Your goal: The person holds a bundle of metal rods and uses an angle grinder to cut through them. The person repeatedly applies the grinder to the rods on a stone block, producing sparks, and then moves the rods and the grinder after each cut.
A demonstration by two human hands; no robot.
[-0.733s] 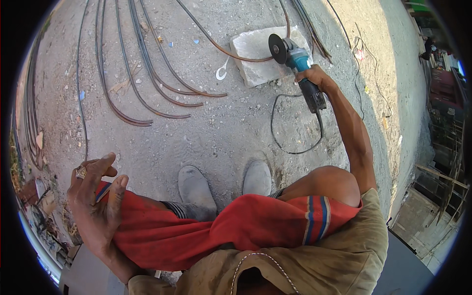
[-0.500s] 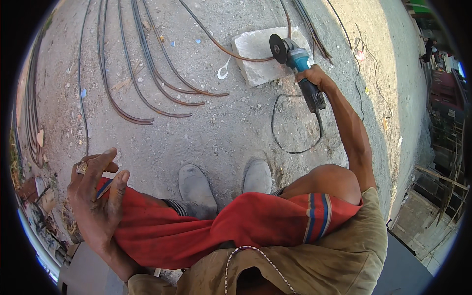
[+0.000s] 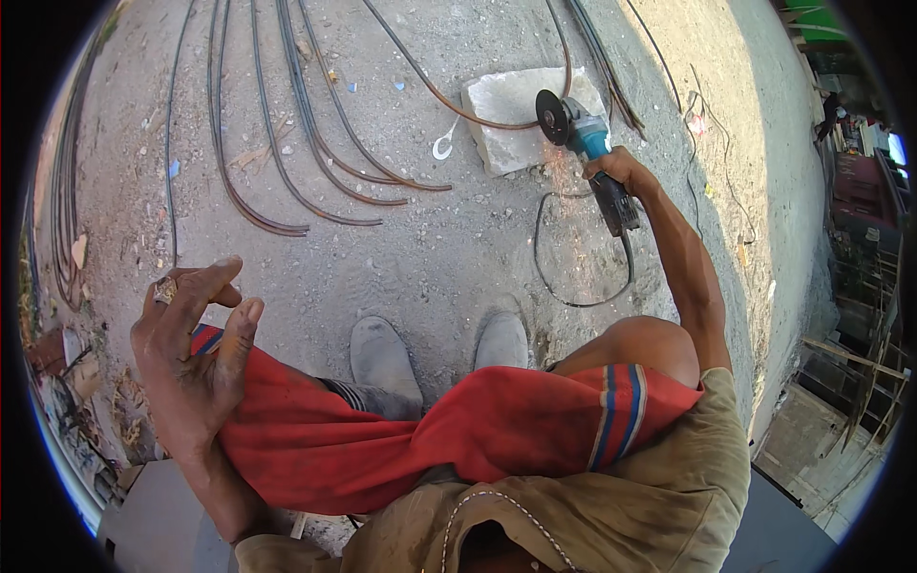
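Note:
In my right hand (image 3: 619, 172) is a blue-and-black angle grinder (image 3: 590, 140), gripped around its body with the arm stretched forward. Its dark disc (image 3: 551, 116) meets a bent metal rod (image 3: 427, 82) over a pale stone block (image 3: 501, 148). Faint orange sparks spray from the disc toward me. The rod's part behind the disc is hidden. My left hand (image 3: 196, 334) hovers by my left knee, fingers bent but apart, holding nothing; a ring shows on one finger.
Several long rods (image 3: 315, 158) with curved ends lie on the dusty ground at the left. The grinder's black cord (image 3: 544, 272) loops below it. A white spoon-like piece (image 3: 442, 147) lies beside the block. My grey boots (image 3: 382, 358) stand in front of me.
The disc has come down onto the rod and sparks now appear. The grinder and block sit slightly lower and further right in the picture. My left hand stays by my knee.

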